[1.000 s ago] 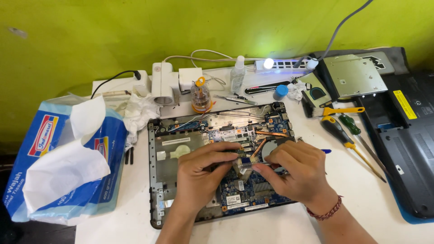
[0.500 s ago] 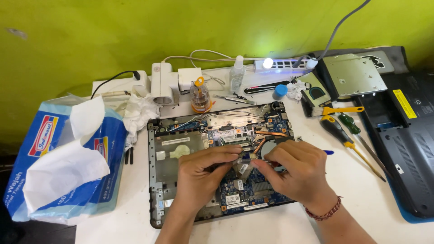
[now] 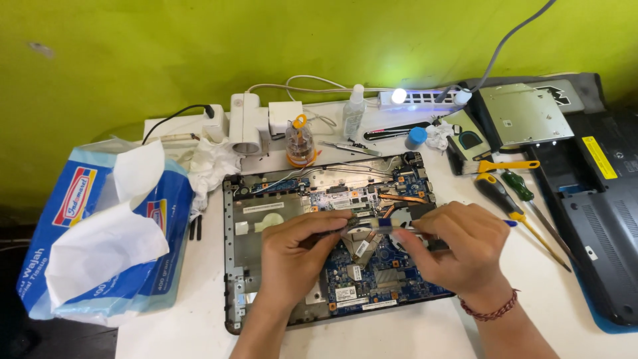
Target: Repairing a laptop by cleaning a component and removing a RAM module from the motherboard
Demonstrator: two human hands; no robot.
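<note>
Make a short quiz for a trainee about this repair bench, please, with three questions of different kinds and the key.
1. True or false: both hands meet over the opened laptop.
2. What lies right of the laptop? A) screwdrivers B) scissors C) a hammer
3. Fill in: the blue pack at the left edge of the table holds white ____.

Key
1. True: the left hand and the right hand pinch a thin blue-tipped tool over the circuit board.
2. A: the screwdrivers have yellow, black and green handles.
3. Tissues: the tissue pack is open.
</note>
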